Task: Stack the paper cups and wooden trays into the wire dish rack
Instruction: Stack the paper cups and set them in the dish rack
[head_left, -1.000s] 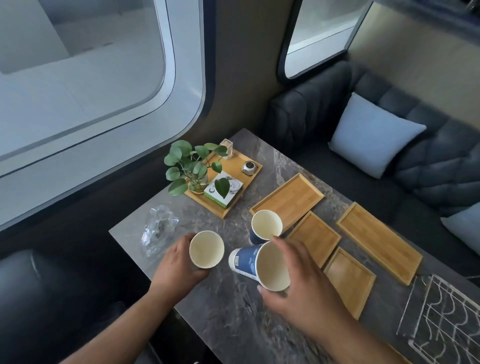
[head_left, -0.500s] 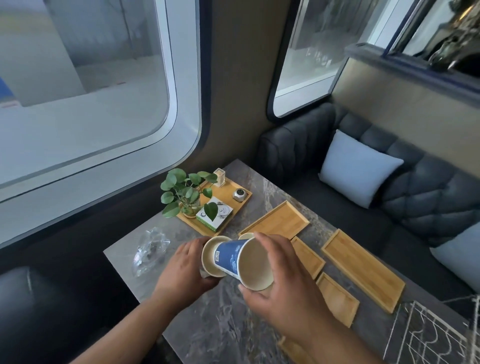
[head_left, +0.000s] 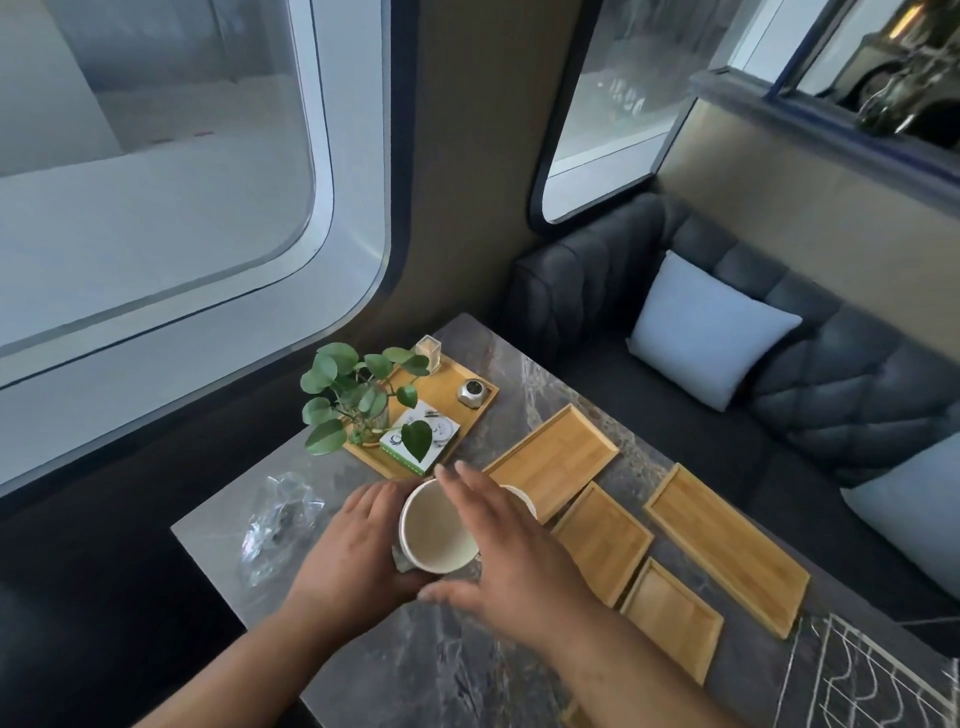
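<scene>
Round white-lined paper cup (head_left: 439, 525), tilted earlier, now stands upright at lower centre; left hand (head_left: 353, 551) curls round it, right hand (head_left: 511, 556) lies beside it with fingers straight.

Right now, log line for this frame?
left hand: grips paper cup | right hand: open by it | wooden trays: on table | wire rack: partly in view
</scene>
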